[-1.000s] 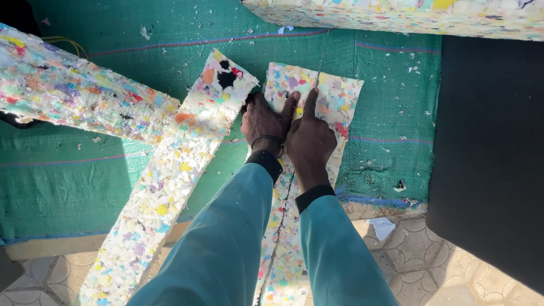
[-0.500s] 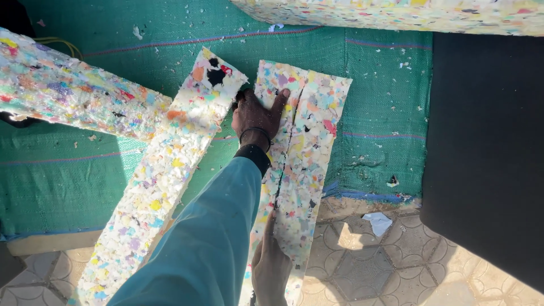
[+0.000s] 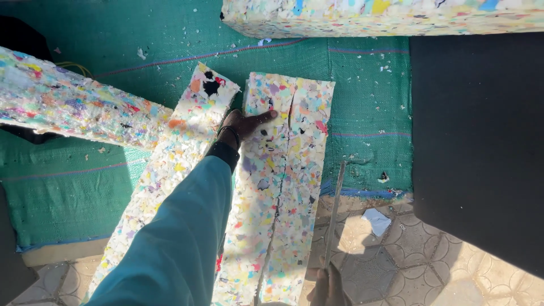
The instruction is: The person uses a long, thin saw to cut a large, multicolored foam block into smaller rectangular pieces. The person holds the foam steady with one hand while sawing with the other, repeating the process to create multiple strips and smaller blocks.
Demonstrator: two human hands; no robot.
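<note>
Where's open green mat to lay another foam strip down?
Free: green mat between the split foam slab and the black panel, and lower left below the long foam block. Crowded: centre, where the left hand presses the slab beside the narrow foam strip.

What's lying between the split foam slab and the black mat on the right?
In the head view, between the foam slab and black mat lie green woven sheet and a thin blade held by the right hand.

No packages, labels, signs or screens in view, only speckled foam slabs on green woven sheeting, a dark panel at the right, patterned floor tiles below
</note>
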